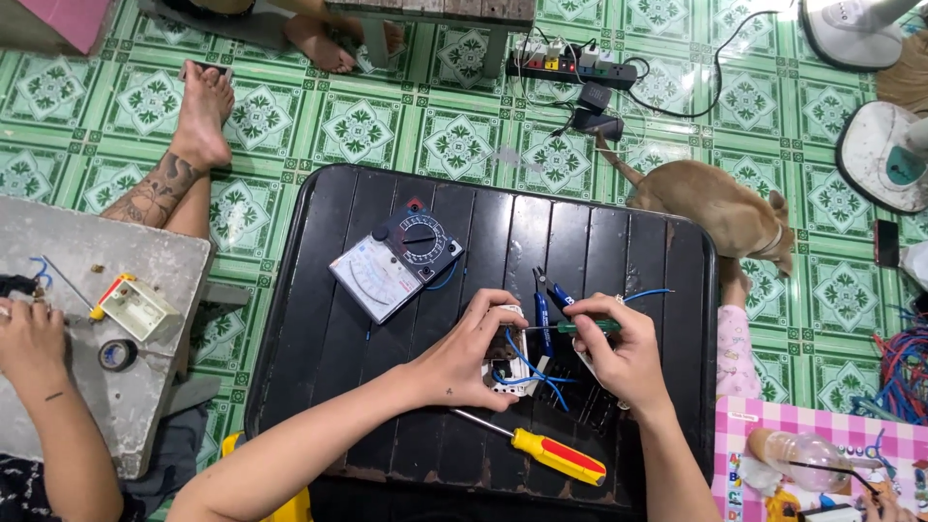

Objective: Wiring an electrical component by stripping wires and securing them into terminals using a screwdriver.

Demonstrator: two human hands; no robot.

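On a black slatted table, my left hand grips a small white electrical box with blue wires running through it. My right hand holds a green-handled screwdriver whose tip points left into the box. Blue-handled pliers lie just behind the box. A blue wire trails off to the right of my right hand.
An analog multimeter lies at the table's back, and a yellow-and-red screwdriver at the front. Another person's hand works at a grey table on the left. A dog stands behind the table, near a power strip and fan bases.
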